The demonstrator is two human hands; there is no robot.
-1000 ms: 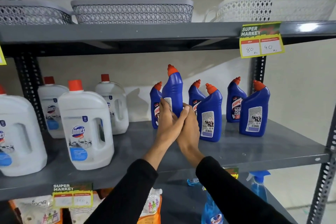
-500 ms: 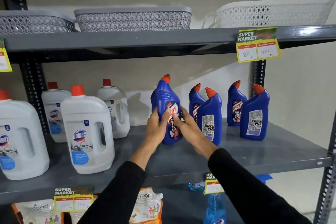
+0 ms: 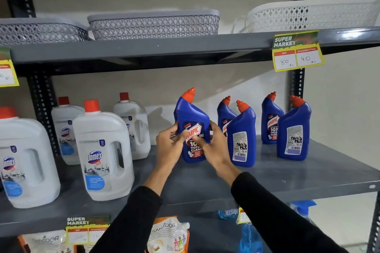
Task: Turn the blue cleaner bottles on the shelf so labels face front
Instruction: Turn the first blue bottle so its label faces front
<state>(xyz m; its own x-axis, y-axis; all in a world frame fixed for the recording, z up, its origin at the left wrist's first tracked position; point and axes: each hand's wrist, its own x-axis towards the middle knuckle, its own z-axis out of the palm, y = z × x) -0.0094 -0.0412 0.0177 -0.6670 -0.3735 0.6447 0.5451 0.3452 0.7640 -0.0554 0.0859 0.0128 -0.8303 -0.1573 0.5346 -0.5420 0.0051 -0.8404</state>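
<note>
Several blue cleaner bottles with orange caps stand on the grey middle shelf (image 3: 287,178). My left hand (image 3: 169,146) and my right hand (image 3: 213,148) both grip the leftmost front bottle (image 3: 192,121), which tilts slightly left with its red front label facing me. Another blue bottle sits mostly hidden behind it. To the right, one front bottle (image 3: 242,137) and another front bottle (image 3: 294,135) show their white back labels. Behind them, two bottles (image 3: 225,117) (image 3: 271,121) show front labels.
Large white Domex jugs (image 3: 102,150) with red caps fill the shelf's left half. Grey and white lattice baskets (image 3: 154,24) sit on the shelf above. A yellow price tag (image 3: 296,53) hangs from that shelf's edge. Pouches and spray bottles lie on the shelf below.
The held bottle has been rotated from showing its back and side to showing its front label, and lowered towards the shelf. The view has moved closer.
</note>
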